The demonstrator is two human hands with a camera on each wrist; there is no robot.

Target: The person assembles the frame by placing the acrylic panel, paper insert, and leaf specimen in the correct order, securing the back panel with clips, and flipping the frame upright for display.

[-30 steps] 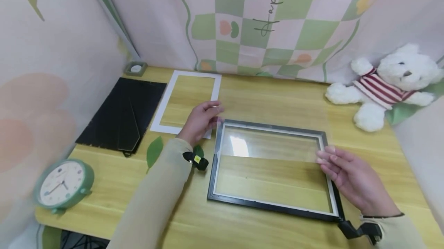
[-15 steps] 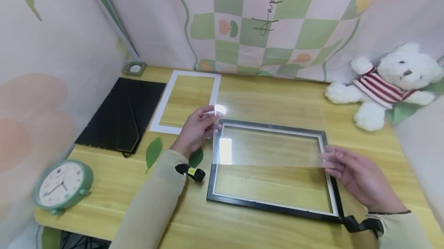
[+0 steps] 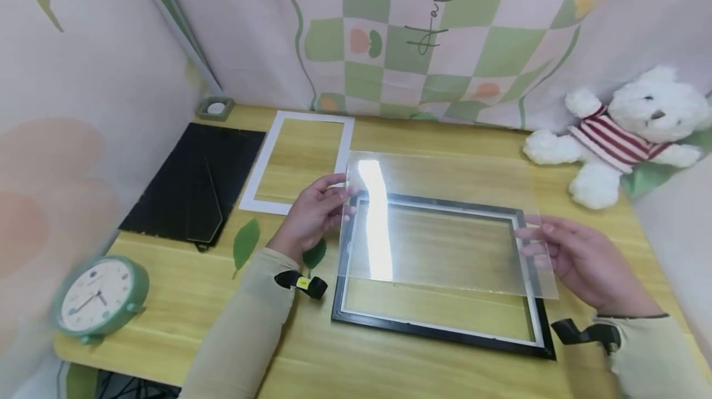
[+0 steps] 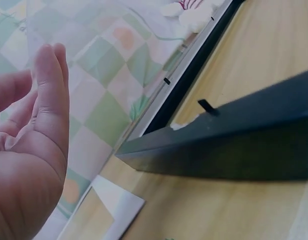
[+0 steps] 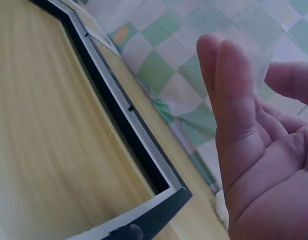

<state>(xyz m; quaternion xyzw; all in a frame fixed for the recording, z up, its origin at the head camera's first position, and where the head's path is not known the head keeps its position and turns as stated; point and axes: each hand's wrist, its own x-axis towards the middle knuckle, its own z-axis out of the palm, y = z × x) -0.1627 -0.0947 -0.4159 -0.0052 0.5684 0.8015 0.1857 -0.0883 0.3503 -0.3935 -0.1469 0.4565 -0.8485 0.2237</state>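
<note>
- The person's right hand (image 3: 592, 263) reaches in from the side, thumb and fingers pinching the right edge of a clear, flat, see-through sheet (image 3: 456, 251).
- The left hand (image 3: 310, 217) pinches the sheet's left edge.
- The sheet is shiny, with a bright white streak.
- It is held over a black rectangular frame (image 3: 439, 335), poking past its far side.

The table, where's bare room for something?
Bare: in front of the frame; between clock and left sleeve. Crowded: back left, with black board and white border; above the frame, where left hand and right hand hold a clear sheet.
</note>
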